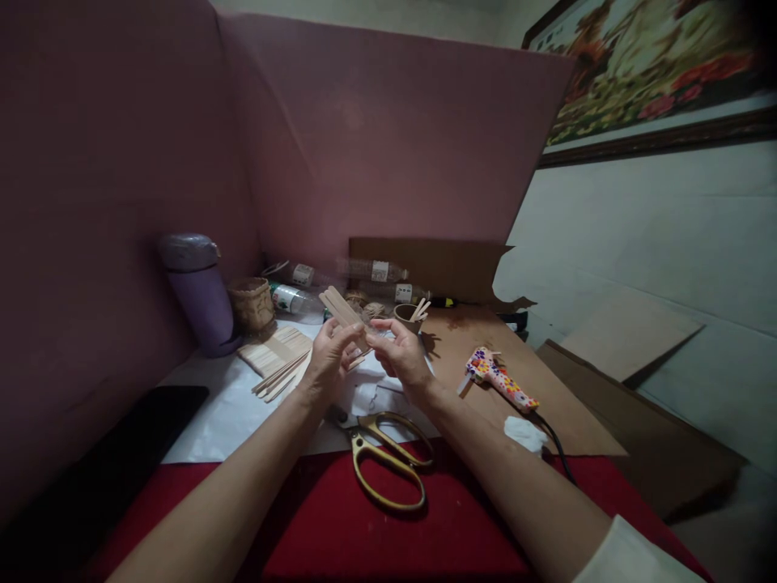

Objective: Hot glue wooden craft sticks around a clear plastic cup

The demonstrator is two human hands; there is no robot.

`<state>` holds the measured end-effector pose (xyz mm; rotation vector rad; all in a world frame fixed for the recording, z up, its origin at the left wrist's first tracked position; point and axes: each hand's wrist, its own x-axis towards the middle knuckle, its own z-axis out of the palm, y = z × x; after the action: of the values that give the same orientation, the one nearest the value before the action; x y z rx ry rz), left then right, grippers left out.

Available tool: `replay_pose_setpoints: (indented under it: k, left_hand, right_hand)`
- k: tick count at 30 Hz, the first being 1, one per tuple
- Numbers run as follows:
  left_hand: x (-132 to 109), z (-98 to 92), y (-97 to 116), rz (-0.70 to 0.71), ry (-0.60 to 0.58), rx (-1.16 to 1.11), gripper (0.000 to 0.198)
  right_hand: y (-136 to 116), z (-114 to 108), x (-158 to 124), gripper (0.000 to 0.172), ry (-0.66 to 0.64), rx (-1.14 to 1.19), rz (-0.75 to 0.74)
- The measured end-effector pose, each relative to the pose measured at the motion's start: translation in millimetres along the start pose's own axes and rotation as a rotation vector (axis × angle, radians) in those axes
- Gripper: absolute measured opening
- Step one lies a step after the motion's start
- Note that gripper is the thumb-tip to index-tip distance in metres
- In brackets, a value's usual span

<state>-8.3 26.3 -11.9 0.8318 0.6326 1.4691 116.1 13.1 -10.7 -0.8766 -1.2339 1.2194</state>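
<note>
Both hands meet over the white paper [206, 421], holding a few flat wooden craft sticks [341, 308] that lie side by side and slant up to the left. My left hand [333, 356] is closed around their lower left side, thumb on top. At their lower right end, my right hand [401, 355] pinches with thumb and forefinger; the fingertips partly hide what they grip. Below the hands lie scissors [388, 470] with gold-coloured handles, their blades hidden from sight. A banded bundle of craft sticks [276, 350] and several loose ones rest left of my left hand.
A flower-patterned glue gun [501, 379] with a black cord lies on cardboard [564, 421] at right, near a crumpled white tissue [525, 435]. Behind stand a purple tumbler [203, 300], a woven basket [252, 304], plastic bottles [297, 301] and a cup [408, 317] holding sticks.
</note>
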Motion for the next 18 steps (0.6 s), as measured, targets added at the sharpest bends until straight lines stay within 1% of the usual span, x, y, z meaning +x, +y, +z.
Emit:
replay_pose_setpoints:
  k: [3, 7, 10, 14, 18]
  left_hand:
    - [-1.7, 1.9, 4.9, -0.006, -0.01, -0.046, 0.042]
    - [-1.7, 1.3, 9.5, -0.046, -0.078, -0.063, 0.041]
    - [1.3, -3.1, 8.7, -0.077, -0.108, -0.056, 0.043]
    - [5.9, -10.3, 5.1, -0.056, -0.136, -0.038, 0.047]
    - [7.7, -13.1, 3.1, -0.041, -0.156, 0.006, 0.046]
  right_hand:
    - [0.1, -0.9, 0.0, 0.051, -0.005, 0.027, -0.005]
    - [2.3, -2.4, 1.4, 0.045, 0.015, 0.032, -0.036]
    - [5.3, -4.1, 3.1, 0.049, 0.004, 0.01, -0.038]
    - [10.0, -7.2, 5.4, 0.057, -0.035, -0.066, -0.049]
    - [13.6, -8.6, 6.9, 0.057, -0.032, -0.13, -0.046]
